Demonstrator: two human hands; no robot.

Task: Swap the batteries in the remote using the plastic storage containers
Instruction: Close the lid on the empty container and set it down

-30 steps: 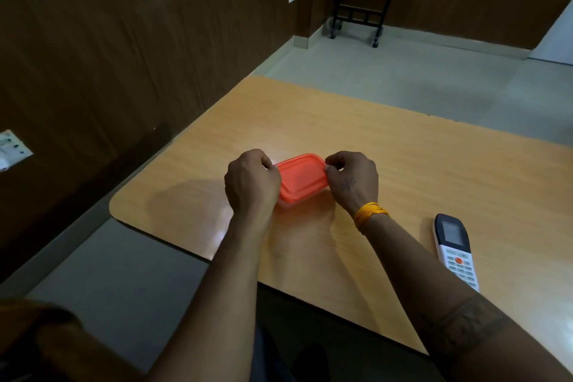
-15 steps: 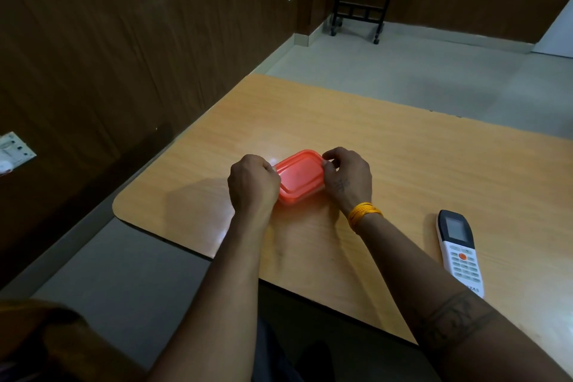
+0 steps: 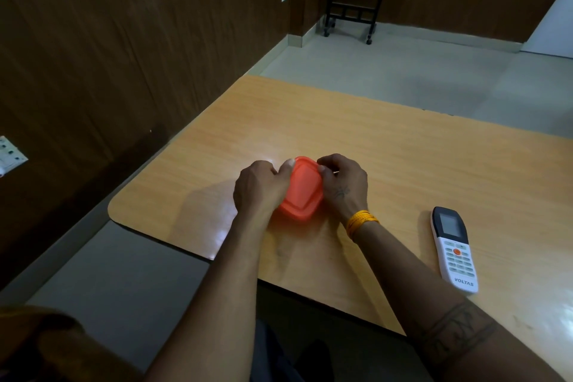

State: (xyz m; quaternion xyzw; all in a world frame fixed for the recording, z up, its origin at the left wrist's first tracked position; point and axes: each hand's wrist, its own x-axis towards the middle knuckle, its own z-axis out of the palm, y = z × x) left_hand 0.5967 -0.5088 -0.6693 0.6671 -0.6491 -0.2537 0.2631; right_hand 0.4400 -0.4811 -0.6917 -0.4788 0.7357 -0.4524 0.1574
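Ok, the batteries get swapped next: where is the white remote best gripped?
Grip the white remote control across its long narrow sides near the middle, from above with the right hand. It lies flat, buttons up, on the wooden table, both edges clear.

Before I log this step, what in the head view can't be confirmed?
- Orange container contents: lid opaque, sides covered by left hand and right hand.
- Whether its lid has unsealed: fingers cover the rim.
- Remote battery compartment: lies face up on the table.
- Other containers: none in frame.
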